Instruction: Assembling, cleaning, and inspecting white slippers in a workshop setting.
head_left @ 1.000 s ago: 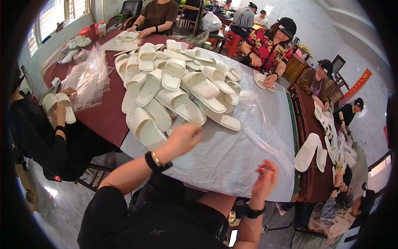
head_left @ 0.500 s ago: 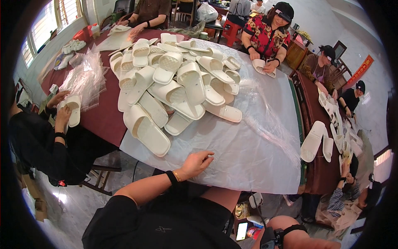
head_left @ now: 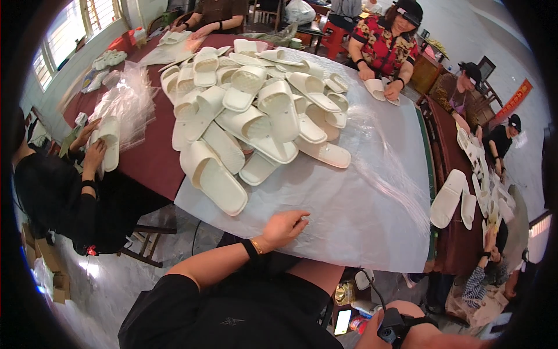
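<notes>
My left hand (head_left: pixel 285 228) rests on the near edge of the white sheet covering the table, fingers loosely bent and nothing in them. Just beyond it, the nearest white slipper (head_left: pixel 215 178) lies sole down at the front of a big pile of white slippers (head_left: pixel 256 119). Low at the right, my right hand (head_left: pixel 450 342) is blurred and cut off by the picture's edge, so its fingers are hidden. A small black camera (head_left: pixel 392 327) sits by that wrist, below table height.
Clear plastic bags (head_left: pixel 129 102) lie left of the pile, and thin plastic film (head_left: pixel 383 157) to its right. Co-workers at left and far right handle slippers. A second dark red table (head_left: pixel 456 244) holds more slippers. Below the table edge is a lit phone (head_left: pixel 343 321).
My view has shifted slightly, so the table and pile appear farther right. My left hand stays on the sheet. The co-worker at left has shifted their hands on a slipper.
</notes>
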### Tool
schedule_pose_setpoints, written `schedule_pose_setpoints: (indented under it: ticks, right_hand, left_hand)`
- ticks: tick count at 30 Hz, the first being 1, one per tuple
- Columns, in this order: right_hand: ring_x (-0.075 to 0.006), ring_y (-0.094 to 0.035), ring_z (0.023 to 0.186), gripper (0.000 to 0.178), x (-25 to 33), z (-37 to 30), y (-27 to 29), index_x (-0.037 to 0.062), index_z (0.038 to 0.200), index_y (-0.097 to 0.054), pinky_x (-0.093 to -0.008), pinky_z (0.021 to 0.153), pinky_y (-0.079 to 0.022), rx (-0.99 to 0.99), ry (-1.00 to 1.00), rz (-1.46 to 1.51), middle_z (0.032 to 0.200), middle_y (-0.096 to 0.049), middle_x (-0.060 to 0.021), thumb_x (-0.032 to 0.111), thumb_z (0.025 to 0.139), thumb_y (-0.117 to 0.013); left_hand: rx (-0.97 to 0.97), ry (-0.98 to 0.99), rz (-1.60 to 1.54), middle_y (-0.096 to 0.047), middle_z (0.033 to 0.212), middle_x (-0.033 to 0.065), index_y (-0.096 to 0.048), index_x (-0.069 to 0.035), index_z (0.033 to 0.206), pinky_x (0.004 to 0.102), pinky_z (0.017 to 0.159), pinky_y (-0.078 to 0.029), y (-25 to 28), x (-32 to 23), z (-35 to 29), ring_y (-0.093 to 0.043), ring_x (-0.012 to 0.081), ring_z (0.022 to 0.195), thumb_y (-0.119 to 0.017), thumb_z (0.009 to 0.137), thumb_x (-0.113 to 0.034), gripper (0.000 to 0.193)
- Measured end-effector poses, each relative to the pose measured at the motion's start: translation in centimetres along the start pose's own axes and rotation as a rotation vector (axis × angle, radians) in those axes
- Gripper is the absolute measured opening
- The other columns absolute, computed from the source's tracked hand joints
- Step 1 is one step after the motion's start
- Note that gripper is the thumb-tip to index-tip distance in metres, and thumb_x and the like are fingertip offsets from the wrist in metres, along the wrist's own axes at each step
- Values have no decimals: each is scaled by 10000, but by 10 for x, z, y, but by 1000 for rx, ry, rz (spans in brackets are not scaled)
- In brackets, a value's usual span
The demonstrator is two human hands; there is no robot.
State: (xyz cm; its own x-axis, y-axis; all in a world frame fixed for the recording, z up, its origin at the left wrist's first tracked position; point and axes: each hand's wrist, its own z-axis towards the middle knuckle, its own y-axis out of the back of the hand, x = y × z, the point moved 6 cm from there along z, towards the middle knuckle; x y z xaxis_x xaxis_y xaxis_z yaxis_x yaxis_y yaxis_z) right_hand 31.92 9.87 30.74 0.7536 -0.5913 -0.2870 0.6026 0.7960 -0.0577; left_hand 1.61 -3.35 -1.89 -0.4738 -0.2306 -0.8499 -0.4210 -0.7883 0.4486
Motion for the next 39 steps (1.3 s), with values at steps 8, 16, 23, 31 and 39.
schedule_pose_setpoints:
  ticks: [8, 16, 23, 31, 39]
  right_hand:
    - [-281, -465, 1181, 409, -38, -38, -10, 22, 1303, -501, -379, 888, -422, -144, -266, 359, 1346, -471, -169, 203, 937, -527]
    - [-295, -431, 1223, 445, -72, -64, -28, 12, 1319, -484, -402, 939, -398, -242, -508, 662, 1391, -423, -173, 228, 933, -532]
    - [-307, -401, 1259, 478, -105, -81, -50, 3, 1333, -468, -422, 984, -377, -310, -722, 906, 1430, -380, -176, 250, 930, -537]
    - [-321, -368, 1300, 517, -141, -89, -27, -8, 1349, -451, -446, 1036, -352, -315, -982, 937, 1475, -332, -180, 275, 926, -542]
    - [-149, -571, 902, 133, -208, -278, 193, 64, 930, -565, -308, 762, -473, -731, -1394, -525, 955, -601, -39, 197, 921, -570]
  left_hand:
    - [-36, -133, -11, -660, 878, 150, -635, -43, 1066, 392, 657, -504, -6, -2, -2, -632, 322, 735, -625, 875, -161, 224]
    - [-18, -136, 25, -662, 885, 146, -627, -47, 1068, 394, 676, -505, -5, -3, -3, -636, 320, 759, -615, 879, -173, 227]
    - [-17, -117, 10, -666, 895, 148, -639, -45, 1060, 389, 669, -507, -2, -1, -3, -638, 320, 759, -619, 876, -168, 222]
    - [44, 55, 6, -664, 847, 158, -637, -41, 1082, 397, 659, -513, -11, 14, 1, -642, 298, 712, -623, 871, -162, 243]
    - [-5, 0, 16, -633, 766, 139, -647, -36, 1041, 375, 616, -483, -10, 4, -6, -601, 293, 650, -627, 854, -125, 208]
